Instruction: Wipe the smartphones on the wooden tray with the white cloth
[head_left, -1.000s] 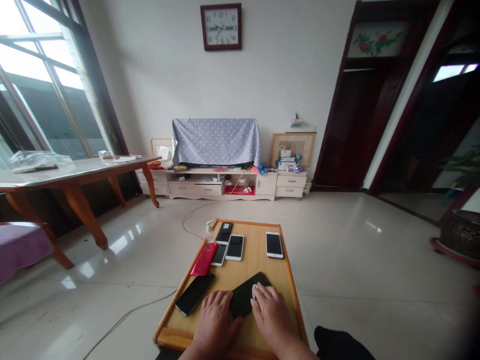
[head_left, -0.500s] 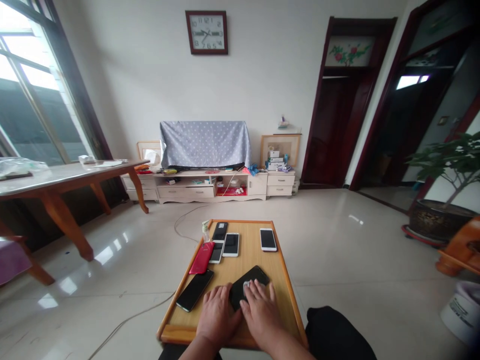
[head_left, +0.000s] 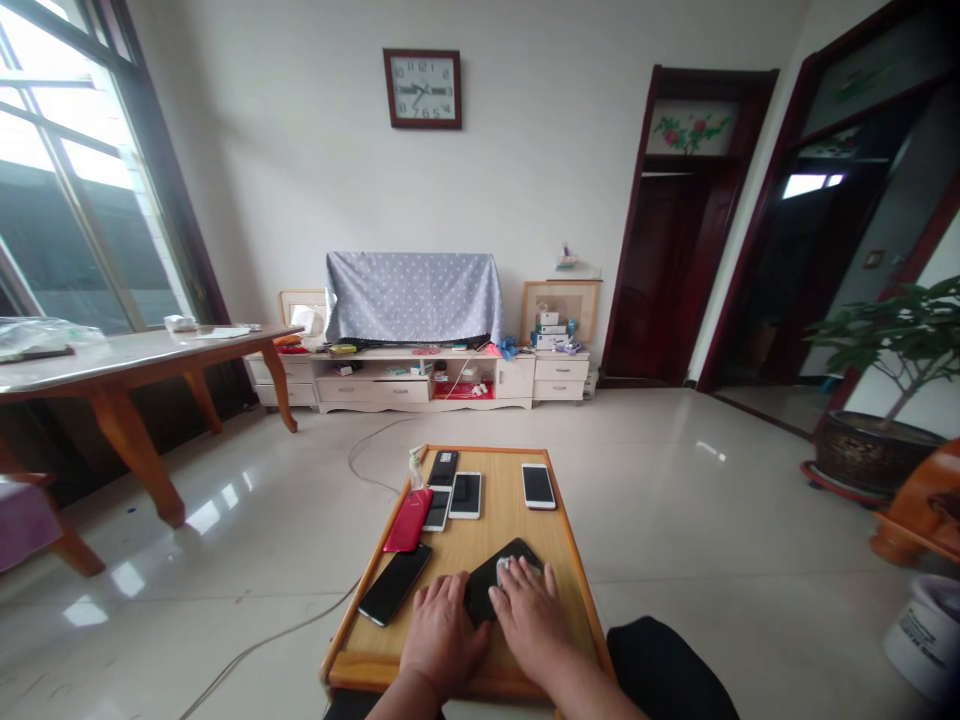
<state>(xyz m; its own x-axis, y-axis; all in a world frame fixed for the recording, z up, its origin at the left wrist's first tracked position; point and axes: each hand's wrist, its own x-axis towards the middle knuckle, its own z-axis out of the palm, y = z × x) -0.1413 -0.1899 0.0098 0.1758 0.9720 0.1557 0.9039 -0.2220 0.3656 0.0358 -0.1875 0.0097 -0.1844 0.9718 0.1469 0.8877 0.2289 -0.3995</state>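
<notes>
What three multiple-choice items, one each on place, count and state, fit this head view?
1. Where does the red phone lie on the low wooden table?
A. left edge
B. right edge
C. under the hands

2. How many phones are on the table?
A. four
B. seven
C. ten

3. What does the right hand do?
A. hangs in the air
B. presses a small white cloth on the black phone
C. grips the small bottle

Answers: 1 A, it lies along the left rim. 2 B, seven can be counted. 3 B, its fingers lie on the cloth while the left hand rests on the phone's near end.
</notes>
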